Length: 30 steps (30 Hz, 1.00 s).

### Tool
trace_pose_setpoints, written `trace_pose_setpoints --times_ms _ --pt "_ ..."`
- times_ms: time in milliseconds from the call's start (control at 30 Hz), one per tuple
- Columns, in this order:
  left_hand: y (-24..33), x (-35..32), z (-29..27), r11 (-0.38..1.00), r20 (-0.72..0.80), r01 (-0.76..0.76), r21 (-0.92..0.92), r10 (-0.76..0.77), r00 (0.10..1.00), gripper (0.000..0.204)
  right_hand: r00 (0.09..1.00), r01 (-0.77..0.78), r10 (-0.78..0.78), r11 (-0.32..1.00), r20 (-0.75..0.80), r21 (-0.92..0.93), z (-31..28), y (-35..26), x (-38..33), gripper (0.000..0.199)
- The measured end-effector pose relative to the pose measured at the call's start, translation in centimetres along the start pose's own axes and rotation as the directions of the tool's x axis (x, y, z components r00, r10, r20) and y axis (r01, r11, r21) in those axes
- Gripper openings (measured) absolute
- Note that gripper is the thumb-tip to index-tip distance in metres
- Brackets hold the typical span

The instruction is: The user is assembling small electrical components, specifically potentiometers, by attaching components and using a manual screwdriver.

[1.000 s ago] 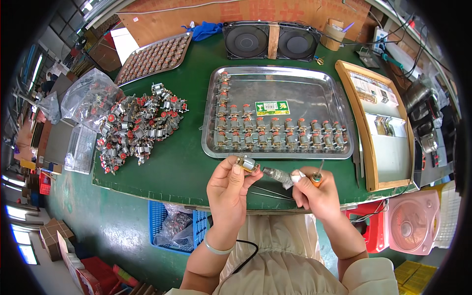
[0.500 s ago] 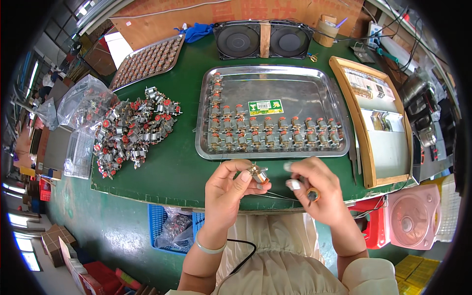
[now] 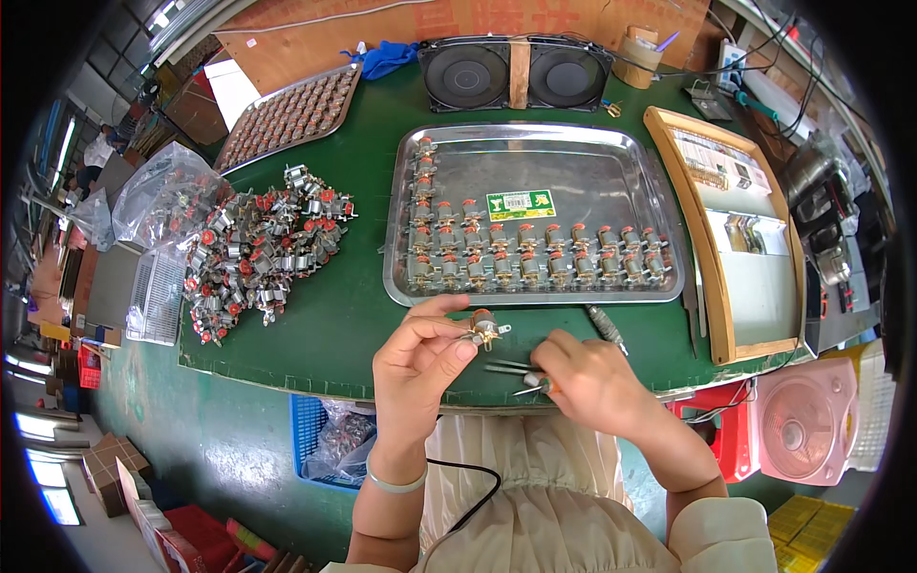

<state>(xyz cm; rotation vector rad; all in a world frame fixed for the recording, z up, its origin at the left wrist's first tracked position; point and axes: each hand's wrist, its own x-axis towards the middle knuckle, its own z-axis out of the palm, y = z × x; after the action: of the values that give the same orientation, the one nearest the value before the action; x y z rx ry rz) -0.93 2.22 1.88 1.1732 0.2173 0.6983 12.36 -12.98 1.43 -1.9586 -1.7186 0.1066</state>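
My left hand (image 3: 420,358) pinches a small metal motor part (image 3: 484,329) between thumb and fingers, just above the table's front edge. My right hand (image 3: 587,377) lies on the green table beside it, fingers closed around a thin metal tool (image 3: 528,385) with an orange grip. A second slim tool (image 3: 605,327) rests on the table just past my right hand. Ahead stands a silver tray (image 3: 573,158) holding rows of the same small parts (image 3: 535,256).
A heap of loose motor parts (image 3: 253,253) lies at the left next to a clear plastic bag (image 3: 162,196). A tray of brown parts (image 3: 287,115), a double fan (image 3: 516,72), a wooden-framed box (image 3: 740,224) and a pink fan (image 3: 802,425) surround the work spot.
My right hand has come down from the part to the table's front edge with its tool. My left hand still holds the part, now slightly lower and nearer the edge.
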Motion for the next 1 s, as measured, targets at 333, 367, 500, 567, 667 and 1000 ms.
trace_pose_setpoints --times_ms 333,367,500,567,667,1000 --pt "0.1 -0.2 0.4 0.996 -0.003 0.089 -0.005 -0.089 0.996 0.015 0.925 0.216 -0.151 0.964 -0.35 0.154 -2.8 -1.1 1.7 0.034" --pt "0.1 -0.2 0.5 0.998 0.004 0.058 0.023 -0.058 0.998 0.014 0.931 0.213 -0.166 0.971 -0.325 0.113 -2.8 -1.2 1.7 0.036" --pt "0.2 -0.2 0.6 0.997 0.013 -0.015 0.072 0.014 1.0 0.015 0.936 0.22 -0.2 0.975 -0.29 0.037 -2.7 -1.5 1.7 0.042" --pt "0.5 -0.4 0.8 1.0 0.015 -0.015 0.027 0.015 1.0 0.016 0.939 0.214 -0.193 0.976 -0.284 0.046 -2.9 -1.9 1.8 0.041" --pt "0.1 -0.3 0.9 0.988 0.01 -0.131 0.081 0.131 0.991 0.02 0.941 0.193 -0.133 0.966 -0.311 0.171 -2.6 -2.5 1.8 0.039" --pt "-0.5 0.2 0.7 0.736 0.068 -0.45 0.507 0.486 0.871 0.022 0.929 -0.273 0.342 0.378 0.141 0.885 -2.3 -2.9 1.0 0.033"
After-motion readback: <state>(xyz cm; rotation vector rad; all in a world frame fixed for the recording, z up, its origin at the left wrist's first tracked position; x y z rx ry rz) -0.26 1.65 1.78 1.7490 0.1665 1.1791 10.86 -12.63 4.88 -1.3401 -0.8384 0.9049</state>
